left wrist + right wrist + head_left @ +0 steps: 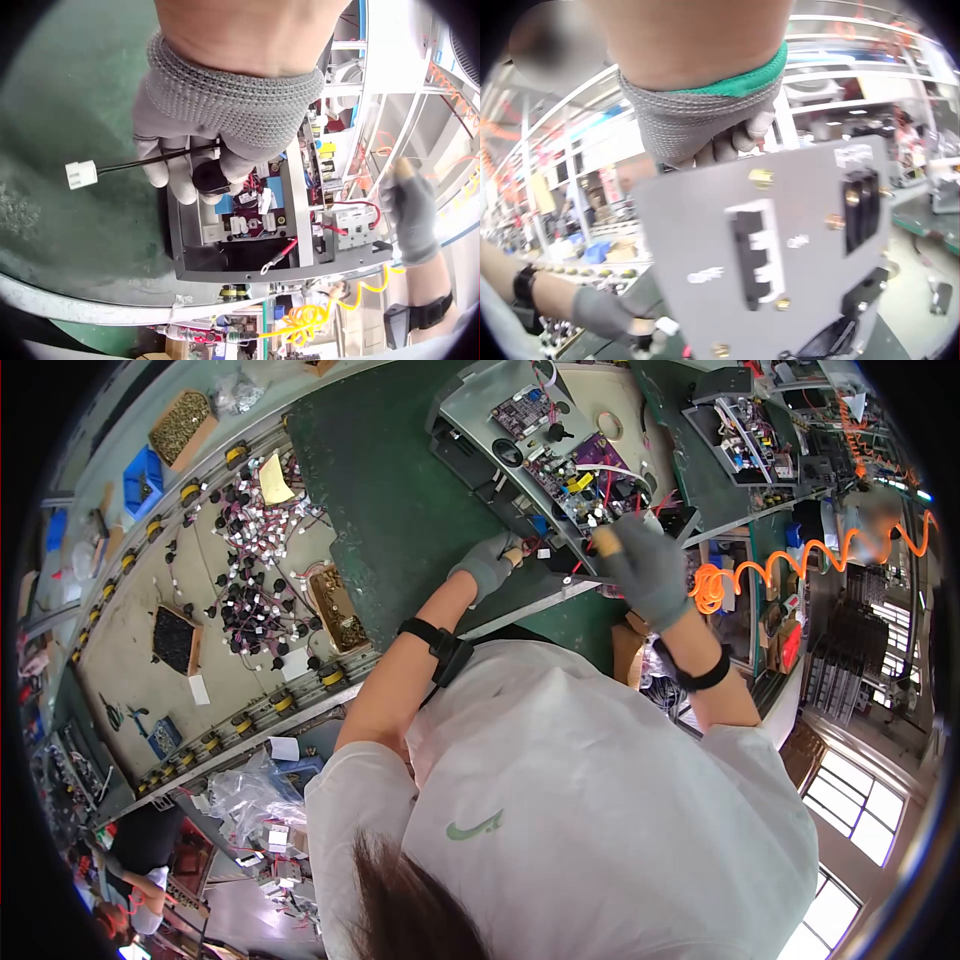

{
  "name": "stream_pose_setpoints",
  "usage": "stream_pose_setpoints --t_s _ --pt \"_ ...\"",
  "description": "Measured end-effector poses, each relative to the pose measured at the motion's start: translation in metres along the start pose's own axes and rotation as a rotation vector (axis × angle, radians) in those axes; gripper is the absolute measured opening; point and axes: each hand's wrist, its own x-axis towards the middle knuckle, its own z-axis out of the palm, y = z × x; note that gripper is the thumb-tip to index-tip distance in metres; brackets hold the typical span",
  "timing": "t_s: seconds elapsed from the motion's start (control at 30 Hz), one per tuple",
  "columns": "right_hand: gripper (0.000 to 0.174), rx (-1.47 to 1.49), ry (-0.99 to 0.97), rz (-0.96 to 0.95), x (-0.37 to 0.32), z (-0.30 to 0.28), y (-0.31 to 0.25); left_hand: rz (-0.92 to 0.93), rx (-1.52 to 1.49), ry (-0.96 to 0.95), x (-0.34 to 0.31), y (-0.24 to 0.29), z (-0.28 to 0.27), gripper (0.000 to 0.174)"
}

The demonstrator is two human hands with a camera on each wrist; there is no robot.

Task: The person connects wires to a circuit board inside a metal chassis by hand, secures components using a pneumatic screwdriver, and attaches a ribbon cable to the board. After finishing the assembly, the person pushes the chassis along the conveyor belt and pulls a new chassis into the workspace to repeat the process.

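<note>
In the left wrist view, the gloved left hand [217, 120] pinches a round black part [210, 177] whose dark lead ends in a white connector [81, 175]. This hand is over the edge of an open metal housing [470, 445] holding circuit boards [575, 485]. The gloved right hand [650, 575] is above the housing's near right corner. In the right wrist view, its bent fingers [724, 146] show behind the top edge of a grey panel [697, 232] with black switches [754, 259]; whether they hold anything cannot be told.
Loose leads with white connectors [265, 520] cover the left bench beside a box of small parts [338, 610]. A second open housing [740, 435] stands at the upper right. An orange coiled hose [770, 568] hangs right of the right hand. Another person [145, 895] is at the lower left.
</note>
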Motion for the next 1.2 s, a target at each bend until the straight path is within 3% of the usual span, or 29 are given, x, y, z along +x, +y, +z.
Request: stream_pose_setpoints --t_s 0.03,0.07,0.1,0.13,0.17,0.2,0.27,0.3,0.33,0.37,0.4,0.43,0.47,0.53,0.67,0.73,0.77,0.83,0.87,0.93,0.97,1.0,1.07,1.2 --pt "0.022 -0.02 -0.093 0.035 -0.011 0.02 -0.008 0.031 -0.027 0.018 -0.003 0.0 0.001 0.02" --pt "0.029 0.057 -0.342 0.099 -0.014 0.031 -0.013 0.036 -0.013 0.011 -0.005 0.003 -0.001 0.02" --pt "0.035 0.095 -0.395 0.164 -0.021 0.054 -0.013 0.044 0.057 0.019 -0.008 0.007 -0.003 0.022" --pt "0.048 0.052 -0.66 0.333 -0.02 0.071 -0.009 0.058 0.129 0.028 -0.011 0.013 -0.006 0.024" --pt "0.058 0.194 -0.693 0.47 -0.024 0.093 -0.002 0.076 0.191 0.059 -0.016 0.02 -0.007 0.027" --pt "0.068 0.342 -0.713 0.605 -0.026 0.112 0.005 0.102 0.256 0.089 -0.023 0.027 -0.008 0.029" --pt "0.071 0.93 -0.342 0.942 -0.032 0.133 -0.007 0.105 0.297 0.024 -0.024 0.024 -0.008 0.035" --pt "0.061 1.262 -0.368 0.943 -0.04 0.19 0.033 0.14 0.299 0.036 -0.025 0.023 -0.006 0.036" --pt "0.047 1.272 -0.407 1.065 -0.032 0.214 0.044 0.13 0.341 0.024 -0.023 0.013 -0.004 0.037" --pt "0.047 1.232 -0.35 1.138 -0.023 0.194 0.029 0.112 0.419 0.022 -0.026 0.022 -0.005 0.035" --pt "0.046 1.208 -0.524 1.065 -0.013 0.172 0.026 0.071 0.434 0.024 -0.029 0.031 -0.005 0.033" --pt "0.041 1.132 -0.463 1.06 -0.005 0.115 -0.001 0.105 0.39 0.034 -0.025 0.021 -0.006 0.037" --pt "0.034 1.087 -0.546 1.054 -0.008 0.144 0.014 0.106 0.392 0.043 -0.025 0.022 -0.007 0.036" --pt "0.04 0.973 -0.6 1.013 -0.004 0.127 0.007 -0.011 0.481 0.009 -0.028 0.041 -0.008 0.034" --pt "0.037 0.936 -0.431 0.913 -0.015 0.127 0.001 0.026 0.656 0.014 -0.011 0.025 -0.004 0.034" --pt "0.033 0.215 -0.169 0.49 -0.024 0.145 0.005 0.065 0.493 0.011 0.0 0.008 0.001 0.032" --pt "0.032 0.236 -0.219 0.511 -0.022 0.133 0.002 0.069 0.504 0.027 0.008 -0.011 0.002 0.032" --pt "0.03 0.181 -0.351 0.483 -0.023 0.112 -0.006 -0.173 -0.125 -0.115 0.024 -0.039 0.002 0.032" --pt "0.03 0.183 -0.341 0.469 -0.024 0.107 -0.006 -0.164 -0.118 -0.101 0.028 -0.042 0.003 0.032" --pt "0.027 0.139 -0.367 0.366 -0.024 0.1 -0.006 -0.317 -0.312 -0.112 0.014 -0.014 0.005 0.032" --pt "0.027 0.076 -0.426 0.361 -0.02 0.098 -0.007 -0.372 -0.132 -0.066 -0.004 0.04 0.007 0.032" --pt "0.027 0.081 -0.424 0.355 -0.017 0.093 -0.008 -0.373 -0.129 -0.059 -0.002 0.036 0.005 0.032" --pt "0.023 0.057 -0.387 0.263 -0.015 0.082 -0.01 -0.169 0.418 -0.205 0.004 0.024 0.004 0.032" --pt "0.022 -0.012 -0.346 0.3 -0.011 0.112 0.001 -0.145 0.222 -0.197 0.001 0.038 0.01 0.027"
